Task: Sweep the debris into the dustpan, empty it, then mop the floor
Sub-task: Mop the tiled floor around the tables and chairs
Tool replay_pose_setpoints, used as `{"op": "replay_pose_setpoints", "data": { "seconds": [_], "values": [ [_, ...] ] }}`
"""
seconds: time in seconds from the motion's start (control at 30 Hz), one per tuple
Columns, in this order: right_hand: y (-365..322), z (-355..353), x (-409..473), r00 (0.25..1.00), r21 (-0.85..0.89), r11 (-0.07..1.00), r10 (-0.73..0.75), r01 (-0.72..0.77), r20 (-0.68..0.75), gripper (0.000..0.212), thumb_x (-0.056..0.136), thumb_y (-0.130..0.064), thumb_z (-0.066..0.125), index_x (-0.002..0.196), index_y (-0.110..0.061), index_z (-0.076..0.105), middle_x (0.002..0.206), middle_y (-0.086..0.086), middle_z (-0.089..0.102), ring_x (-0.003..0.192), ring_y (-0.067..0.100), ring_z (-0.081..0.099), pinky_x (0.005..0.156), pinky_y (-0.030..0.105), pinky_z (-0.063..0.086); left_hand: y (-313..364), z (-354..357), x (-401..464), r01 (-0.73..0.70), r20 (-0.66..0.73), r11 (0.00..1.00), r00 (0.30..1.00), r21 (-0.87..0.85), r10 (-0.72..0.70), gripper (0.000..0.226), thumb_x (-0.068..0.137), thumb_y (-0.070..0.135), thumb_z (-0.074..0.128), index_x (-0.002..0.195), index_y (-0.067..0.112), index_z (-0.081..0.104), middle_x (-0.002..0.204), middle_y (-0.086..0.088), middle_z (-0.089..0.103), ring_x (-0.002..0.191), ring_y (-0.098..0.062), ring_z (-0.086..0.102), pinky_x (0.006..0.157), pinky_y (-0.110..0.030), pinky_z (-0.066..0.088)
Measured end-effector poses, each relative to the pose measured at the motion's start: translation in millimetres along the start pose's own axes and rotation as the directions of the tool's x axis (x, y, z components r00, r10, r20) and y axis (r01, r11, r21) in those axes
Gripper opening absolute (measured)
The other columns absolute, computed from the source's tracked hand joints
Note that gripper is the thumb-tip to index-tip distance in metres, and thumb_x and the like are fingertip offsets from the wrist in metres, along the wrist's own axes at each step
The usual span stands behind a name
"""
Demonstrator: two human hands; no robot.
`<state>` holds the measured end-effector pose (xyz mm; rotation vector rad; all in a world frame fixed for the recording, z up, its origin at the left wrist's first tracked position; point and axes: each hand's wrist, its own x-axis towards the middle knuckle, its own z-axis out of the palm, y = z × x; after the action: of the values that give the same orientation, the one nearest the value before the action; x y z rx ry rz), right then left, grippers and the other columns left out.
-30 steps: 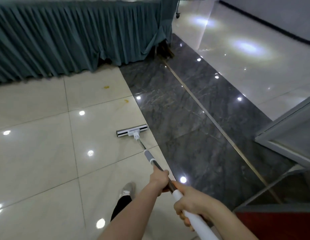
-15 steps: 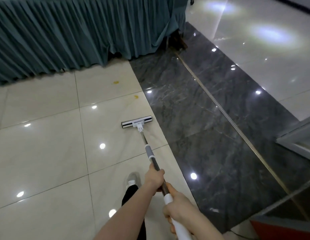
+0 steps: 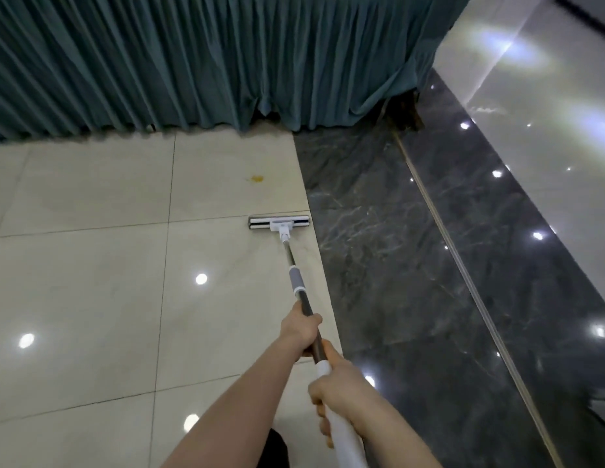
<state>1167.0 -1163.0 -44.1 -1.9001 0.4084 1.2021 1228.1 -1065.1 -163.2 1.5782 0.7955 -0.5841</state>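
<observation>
Clearly I am on the last step — mopping — since no dustpan or loose debris shows anywhere around me. My left hand (image 3: 301,329) is curled round the dark middle of the mop handle (image 3: 296,282), and my right hand (image 3: 341,383) is clamped on the white grip further back, close to my body. The mop head (image 3: 279,223) lies flat on the cream floor tile (image 3: 91,282), its right end just beside the edge of the dark marble strip (image 3: 412,265) and its far edge right at a grout line.

Ahead of the head, on the next cream tile, sits a yellowish stain (image 3: 257,178), well apart from the mop and closer to the teal pleated skirt (image 3: 193,62) that hangs down to the floor.

I judge the next move to be a forward push, angled slightly left, so the head runs over that stain — with both hands bearing down to keep the pad flat. The stain looks dried on, so it may want several passes. I should stop short of the cloth hem, or the damp pad could snag or wet the fabric.
</observation>
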Motion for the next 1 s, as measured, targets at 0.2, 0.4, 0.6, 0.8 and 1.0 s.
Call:
{"op": "replay_pose_setpoints", "data": {
  "seconds": [0.2,0.4,0.6,0.8,1.0],
  "values": [
    [-112.0,-54.2,60.6,0.999,-0.029,1.0,0.01,-0.009,0.037,0.083,0.081,0.005,0.04,0.139,-0.055,0.033,0.082,0.015,0.056,0.044,0.02,0.053,0.043,0.027,0.051,100.6,-28.3,77.4,0.026,-0.006,0.995,1.0,-0.096,-0.027,0.027,0.09,0.024,0.054,0.116,0.027,0.047,0.101,-0.012,0.063,0.089,-0.031,0.065,0.069,-0.04,0.058],
    [-178.0,-130.0,120.1,0.998,-0.104,0.994,0.034,-0.028,0.054,0.086,0.081,0.001,0.044,0.14,-0.06,0.03,0.076,0.015,0.059,0.049,0.021,0.056,0.049,0.029,0.053,186.9,-15.0,144.3,0.031,-0.045,0.993,0.998,-0.117,-0.036,0.036,0.091,0.024,0.053,0.126,0.023,0.045,0.101,-0.01,0.061,0.085,-0.027,0.062,0.061,-0.033,0.054],
    [-254.1,-235.3,186.6,0.991,-0.247,0.964,-0.078,0.102,0.106,0.087,0.085,0.005,0.044,0.149,-0.049,0.023,0.084,0.011,0.06,0.051,0.017,0.058,0.044,0.023,0.05,291.3,13.8,218.4,0.024,-0.124,0.981,0.991,-0.19,-0.048,0.021,0.091,0.021,0.052,0.112,0.021,0.048,0.094,-0.009,0.058,0.08,-0.025,0.057,0.058,-0.031,0.05],
    [-304.2,-334.0,241.9,0.987,-0.304,0.942,-0.109,0.14,0.116,0.071,0.09,-0.005,0.038,0.147,-0.046,0.03,0.088,0.011,0.061,0.057,0.019,0.057,0.04,0.022,0.047,380.2,55.8,280.7,0.034,-0.222,0.978,0.972,-0.206,-0.08,0.023,0.087,0.023,0.054,0.109,0.017,0.049,0.1,-0.015,0.061,0.092,-0.033,0.062,0.08,-0.045,0.057],
    [-326.8,-423.9,287.9,0.983,-0.409,0.902,-0.075,0.138,0.166,0.09,0.079,-0.003,0.046,0.145,-0.059,0.024,0.094,0.005,0.065,0.07,0.02,0.064,0.062,0.029,0.057,439.3,107.6,328.8,0.074,-0.278,0.976,0.952,-0.204,-0.13,0.033,0.086,0.023,0.054,0.118,0.017,0.049,0.097,-0.011,0.061,0.092,-0.031,0.062,0.086,-0.046,0.056]
  ]
}}
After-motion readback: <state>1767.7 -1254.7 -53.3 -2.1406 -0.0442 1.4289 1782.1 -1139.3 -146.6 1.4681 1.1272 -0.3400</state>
